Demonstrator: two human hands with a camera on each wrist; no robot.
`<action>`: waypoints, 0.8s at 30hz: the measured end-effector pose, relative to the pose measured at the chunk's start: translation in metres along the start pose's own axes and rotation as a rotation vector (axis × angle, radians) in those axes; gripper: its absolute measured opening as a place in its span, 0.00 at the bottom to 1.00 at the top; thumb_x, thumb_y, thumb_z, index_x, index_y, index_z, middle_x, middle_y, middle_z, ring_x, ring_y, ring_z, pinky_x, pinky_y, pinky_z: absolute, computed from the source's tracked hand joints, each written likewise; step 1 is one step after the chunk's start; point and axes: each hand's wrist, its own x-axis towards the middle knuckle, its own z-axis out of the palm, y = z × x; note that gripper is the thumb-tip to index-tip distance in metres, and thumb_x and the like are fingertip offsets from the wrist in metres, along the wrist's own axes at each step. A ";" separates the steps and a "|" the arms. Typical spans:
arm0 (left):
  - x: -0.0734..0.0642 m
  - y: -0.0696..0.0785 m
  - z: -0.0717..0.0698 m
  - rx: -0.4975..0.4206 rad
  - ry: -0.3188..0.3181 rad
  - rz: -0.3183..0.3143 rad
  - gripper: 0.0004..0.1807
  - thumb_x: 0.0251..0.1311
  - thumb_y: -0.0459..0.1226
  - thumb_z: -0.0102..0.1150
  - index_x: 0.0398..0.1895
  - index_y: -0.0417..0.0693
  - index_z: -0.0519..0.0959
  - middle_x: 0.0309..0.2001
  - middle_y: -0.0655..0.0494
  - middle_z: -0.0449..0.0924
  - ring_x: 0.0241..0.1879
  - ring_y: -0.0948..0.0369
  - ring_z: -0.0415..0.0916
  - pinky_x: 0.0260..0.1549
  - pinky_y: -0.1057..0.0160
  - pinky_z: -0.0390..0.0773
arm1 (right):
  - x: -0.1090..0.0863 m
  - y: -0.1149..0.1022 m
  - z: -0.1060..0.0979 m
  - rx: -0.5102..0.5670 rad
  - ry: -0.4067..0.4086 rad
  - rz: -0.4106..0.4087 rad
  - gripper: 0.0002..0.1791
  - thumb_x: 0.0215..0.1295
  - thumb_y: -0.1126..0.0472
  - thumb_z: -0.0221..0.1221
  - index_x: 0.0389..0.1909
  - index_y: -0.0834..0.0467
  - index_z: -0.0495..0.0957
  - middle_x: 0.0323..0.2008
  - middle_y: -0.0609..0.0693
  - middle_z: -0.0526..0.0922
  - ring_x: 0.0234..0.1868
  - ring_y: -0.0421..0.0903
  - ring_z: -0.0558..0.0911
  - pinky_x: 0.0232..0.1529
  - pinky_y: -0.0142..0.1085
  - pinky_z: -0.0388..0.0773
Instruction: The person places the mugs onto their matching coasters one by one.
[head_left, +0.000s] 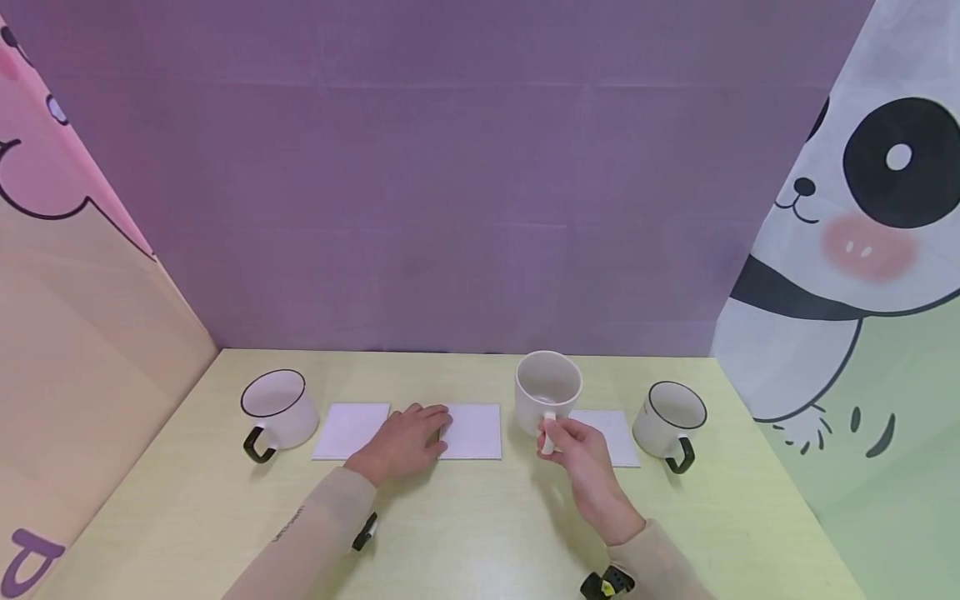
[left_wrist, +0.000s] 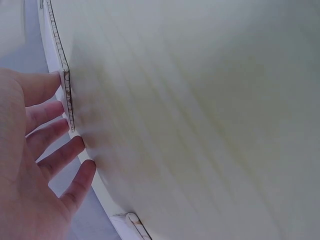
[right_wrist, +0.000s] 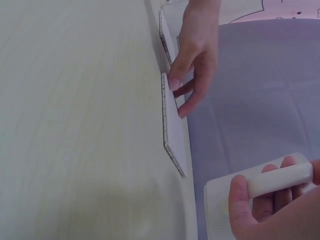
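My right hand point(head_left: 585, 467) grips a plain white mug point(head_left: 547, 396) by its white handle. The mug is upright, just left of the right white square board point(head_left: 618, 437) and hiding part of it; in the right wrist view, fingers and thumb wrap the handle. My left hand point(head_left: 401, 442) lies over the gap between the left board point(head_left: 348, 429) and the middle board point(head_left: 476, 433). Its thumb and fingertips touch the middle board's left edge. In the left wrist view, the left hand point(left_wrist: 35, 145) has its fingers spread and mostly straight, beside a board's edge.
A white mug point(head_left: 292, 421) with a dark rim and black handle stands at the left. A similar mug point(head_left: 660, 429) stands at the right, beyond the right board. Behind the pale wooden table point(head_left: 465, 533) hangs a purple cloth point(head_left: 450, 208).
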 end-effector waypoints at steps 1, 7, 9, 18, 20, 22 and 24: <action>0.000 0.000 0.000 -0.001 0.000 -0.002 0.24 0.70 0.44 0.60 0.67 0.49 0.76 0.70 0.54 0.71 0.65 0.51 0.69 0.58 0.43 0.71 | 0.000 0.000 0.000 -0.002 -0.001 0.000 0.12 0.74 0.66 0.56 0.43 0.75 0.78 0.26 0.50 0.78 0.36 0.44 0.78 0.45 0.39 0.82; 0.000 -0.001 0.001 -0.001 -0.006 -0.010 0.24 0.70 0.45 0.60 0.67 0.49 0.76 0.70 0.54 0.71 0.65 0.51 0.69 0.58 0.44 0.71 | -0.002 0.000 0.002 -0.010 -0.011 0.003 0.12 0.74 0.66 0.56 0.44 0.75 0.77 0.27 0.50 0.79 0.37 0.45 0.78 0.45 0.39 0.82; 0.000 -0.001 0.001 -0.001 -0.006 -0.011 0.25 0.70 0.44 0.60 0.67 0.49 0.76 0.70 0.54 0.71 0.65 0.51 0.69 0.59 0.44 0.71 | -0.002 0.000 0.003 -0.005 -0.014 0.004 0.12 0.74 0.66 0.56 0.44 0.75 0.77 0.27 0.50 0.79 0.37 0.45 0.78 0.45 0.39 0.82; 0.001 -0.002 0.004 0.003 0.002 -0.002 0.25 0.70 0.45 0.60 0.67 0.49 0.76 0.70 0.53 0.71 0.65 0.50 0.69 0.59 0.43 0.71 | -0.002 0.001 0.008 0.008 -0.017 -0.004 0.13 0.73 0.66 0.57 0.43 0.76 0.78 0.26 0.50 0.79 0.36 0.44 0.79 0.45 0.40 0.82; 0.001 -0.002 0.004 0.000 0.003 -0.003 0.25 0.70 0.45 0.60 0.67 0.49 0.76 0.70 0.53 0.71 0.65 0.50 0.69 0.59 0.42 0.71 | -0.002 0.001 0.009 0.007 -0.018 -0.005 0.13 0.73 0.66 0.57 0.43 0.76 0.78 0.26 0.50 0.79 0.36 0.44 0.79 0.46 0.41 0.82; 0.001 -0.001 0.003 -0.001 0.003 -0.005 0.25 0.70 0.45 0.60 0.67 0.49 0.76 0.70 0.53 0.71 0.65 0.50 0.69 0.59 0.43 0.71 | -0.003 0.000 0.010 0.010 -0.019 -0.007 0.13 0.73 0.66 0.57 0.43 0.76 0.78 0.26 0.50 0.79 0.36 0.44 0.79 0.47 0.42 0.82; 0.001 -0.001 0.003 -0.006 0.002 -0.007 0.25 0.70 0.45 0.60 0.67 0.49 0.76 0.70 0.53 0.71 0.65 0.50 0.69 0.59 0.43 0.70 | -0.002 0.000 0.011 0.013 -0.020 -0.009 0.12 0.73 0.66 0.57 0.43 0.75 0.78 0.27 0.50 0.79 0.37 0.44 0.78 0.47 0.43 0.82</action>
